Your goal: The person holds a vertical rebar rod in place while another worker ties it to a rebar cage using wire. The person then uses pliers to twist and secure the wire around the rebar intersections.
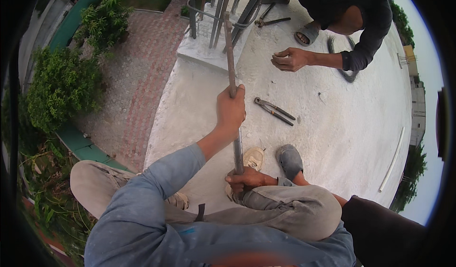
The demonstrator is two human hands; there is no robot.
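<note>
A long metal bar (231,60), rusty brown at its upper part and grey lower down, stands tilted in front of me. Around its middle my left hand (231,108) is closed. Lower, near the bar's bottom end, my right hand (248,178) grips it, with the forearm mostly hidden behind my knee. The bar's top reaches the rebar cage (221,17) rising from a white concrete block; whether it touches the steel I cannot tell. Pincers (275,111) with dark and orange handles lie on the slab, right of my left hand.
A co-worker's hand (292,59) hovers over the white slab (327,138); another person's shoe (289,161) is close by my right hand. More pincers (271,21) and dark wire (350,76) lie farther off. Left of the slab edge, paving (135,77) is far below.
</note>
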